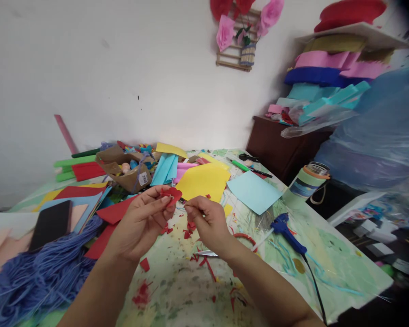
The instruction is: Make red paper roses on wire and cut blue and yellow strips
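Note:
My left hand (pixel 145 218) pinches a small red foam piece (pixel 172 195) between thumb and fingers, raised above the table. My right hand (pixel 206 220) is closed in a pinch just right of it, its fingertips close to the red piece; what it holds looks like a thin wire, too small to be sure. Red foam scraps (pixel 191 227) lie on the paint-stained table (pixel 177 290) below both hands. Scissors with red handles (pixel 238 240) lie behind my right wrist.
A blue glue gun (pixel 286 229) with a black cord lies to the right. Blue yarn (pixel 37 272) and a dark phone (pixel 51 223) sit at the left. Yellow (pixel 202 181) and light blue sheets (pixel 254 190), a brown bag (pixel 127 175), a bottle (pixel 306 184) stand behind.

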Demonstrator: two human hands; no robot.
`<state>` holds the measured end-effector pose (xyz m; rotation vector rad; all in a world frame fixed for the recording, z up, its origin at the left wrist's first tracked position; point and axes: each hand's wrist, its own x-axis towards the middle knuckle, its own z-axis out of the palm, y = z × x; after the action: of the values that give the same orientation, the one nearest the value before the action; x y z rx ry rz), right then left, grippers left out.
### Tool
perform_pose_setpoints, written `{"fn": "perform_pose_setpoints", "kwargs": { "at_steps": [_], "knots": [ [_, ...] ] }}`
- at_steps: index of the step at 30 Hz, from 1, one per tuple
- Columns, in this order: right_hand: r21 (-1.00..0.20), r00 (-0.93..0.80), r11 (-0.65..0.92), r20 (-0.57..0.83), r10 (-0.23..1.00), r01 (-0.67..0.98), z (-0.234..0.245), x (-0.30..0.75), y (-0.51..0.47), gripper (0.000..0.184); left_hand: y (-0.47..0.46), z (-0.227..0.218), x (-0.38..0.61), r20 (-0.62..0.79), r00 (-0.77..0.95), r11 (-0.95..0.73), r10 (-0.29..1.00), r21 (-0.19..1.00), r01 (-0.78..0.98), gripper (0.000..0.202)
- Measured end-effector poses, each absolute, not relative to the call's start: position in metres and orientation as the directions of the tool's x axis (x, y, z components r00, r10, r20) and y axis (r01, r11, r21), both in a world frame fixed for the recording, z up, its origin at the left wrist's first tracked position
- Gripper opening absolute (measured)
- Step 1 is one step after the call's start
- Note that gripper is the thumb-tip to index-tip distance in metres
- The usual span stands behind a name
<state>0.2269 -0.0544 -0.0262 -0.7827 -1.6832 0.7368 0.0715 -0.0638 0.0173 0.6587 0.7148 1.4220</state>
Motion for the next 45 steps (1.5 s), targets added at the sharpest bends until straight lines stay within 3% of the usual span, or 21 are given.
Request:
{"fn": "perform_pose_setpoints", "kwargs": {
  "at_steps": [4, 8, 13, 16, 19, 27, 32, 36, 40, 45],
  "knots": [
    [-0.686, -0.170, 0.670, 0.652, 0.739, 0.282, -0.027, 0.230, -0.053, 0.022, -0.065, 0.019, 0.070, -0.091, 0.072, 0.116, 0.993, 0.753, -0.648, 0.023],
    [-0.487, -0.163, 0.741, 0.775, 0.611, 0.461, -0.032, 0.235, -0.049, 0.023, -0.066, 0.020, 0.072, -0.140, 0.090, 0.164, 0.986, 0.733, -0.660, 0.020],
    [-0.375, -0.156, 0.779, 0.847, 0.508, 0.502, -0.037, 0.236, -0.044, 0.025, -0.067, 0.018, 0.074, -0.073, 0.034, 0.077, 0.997, 0.764, -0.640, 0.031],
    [-0.425, -0.100, 0.784, 0.849, 0.518, 0.452, -0.035, 0.235, -0.046, 0.021, -0.067, 0.015, 0.075, 0.019, 0.015, -0.007, 1.000, 0.808, -0.589, 0.035],
    [-0.544, -0.057, 0.744, 0.791, 0.609, 0.389, -0.032, 0.232, -0.050, 0.019, -0.066, 0.012, 0.077, 0.068, 0.043, -0.033, 0.997, 0.832, -0.554, 0.032],
    [-0.778, -0.117, 0.601, 0.589, 0.799, 0.184, -0.029, 0.226, -0.056, 0.017, -0.063, 0.009, 0.084, 0.023, 0.137, 0.060, 0.990, 0.819, -0.570, 0.030],
    [-0.930, -0.218, 0.354, 0.368, 0.904, -0.103, -0.030, 0.223, -0.055, 0.022, -0.060, 0.005, 0.079, 0.102, 0.026, -0.076, 0.994, 0.868, -0.492, 0.038],
    [-0.960, -0.311, 0.175, 0.239, 0.920, -0.218, -0.027, 0.221, -0.056, 0.029, -0.058, 0.004, 0.079, 0.128, -0.091, -0.157, 0.988, 0.853, -0.498, 0.035],
    [-0.958, -0.315, 0.163, 0.234, 0.920, -0.234, -0.024, 0.220, -0.058, 0.030, -0.055, 0.000, 0.081, 0.234, -0.156, -0.280, 0.960, 0.848, -0.450, 0.021],
    [-0.954, -0.301, 0.185, 0.253, 0.920, -0.237, -0.025, 0.220, -0.058, 0.028, -0.052, -0.006, 0.078, 0.361, -0.087, -0.371, 0.928, 0.914, -0.164, 0.011]
  ]
}}
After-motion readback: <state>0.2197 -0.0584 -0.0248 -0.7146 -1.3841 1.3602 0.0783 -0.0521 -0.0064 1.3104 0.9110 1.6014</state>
